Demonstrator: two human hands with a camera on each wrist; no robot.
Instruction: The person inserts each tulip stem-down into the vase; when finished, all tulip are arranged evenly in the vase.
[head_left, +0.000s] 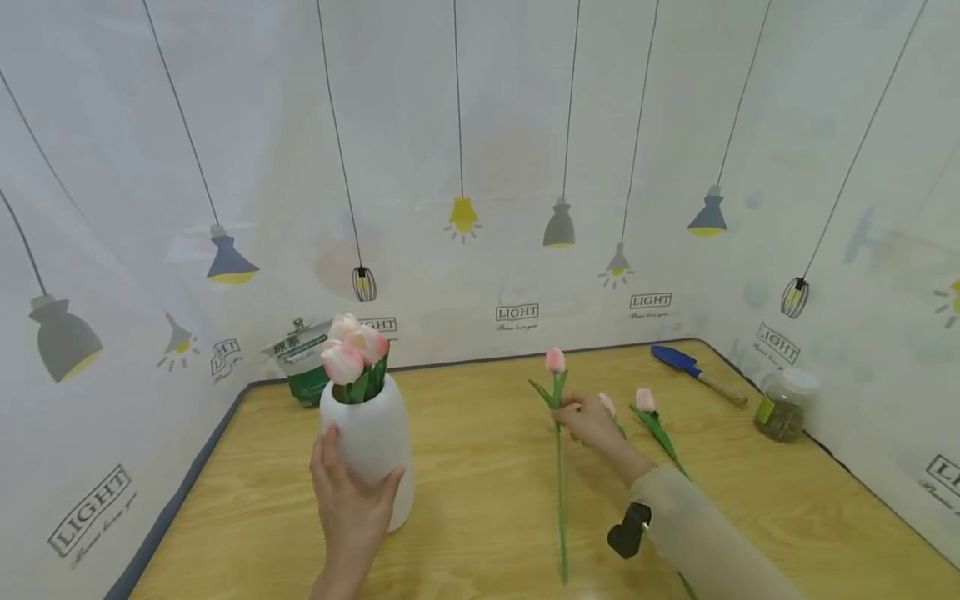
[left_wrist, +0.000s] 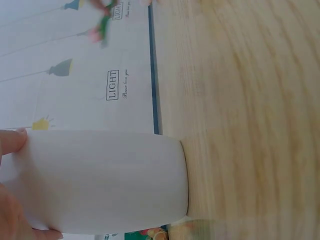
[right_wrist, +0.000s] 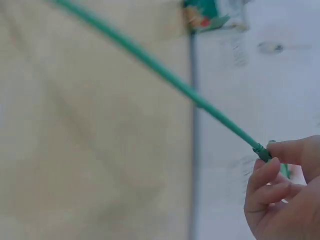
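Note:
A white vase [head_left: 375, 450] stands upright on the table at the left, with several pink tulips [head_left: 348, 358] in its mouth. My left hand [head_left: 348, 492] grips the vase's side, fingers on one side and thumb on the other; the left wrist view shows the vase wall [left_wrist: 105, 180] between them. Between thumb and fingers, my right hand [head_left: 588, 421] pinches a single pink tulip [head_left: 555, 360] just below its leaves. Its long green stem [right_wrist: 150, 60] hangs down, free of the hand.
Two more tulips lie right of my right hand, one pink bloom [head_left: 645, 400] plainly visible, the other [head_left: 607, 405] partly hidden. A blue trowel [head_left: 678, 358] and a lidded jar [head_left: 783, 408] are at the back right. Behind the vase stands a green-and-white bag [head_left: 307, 375].

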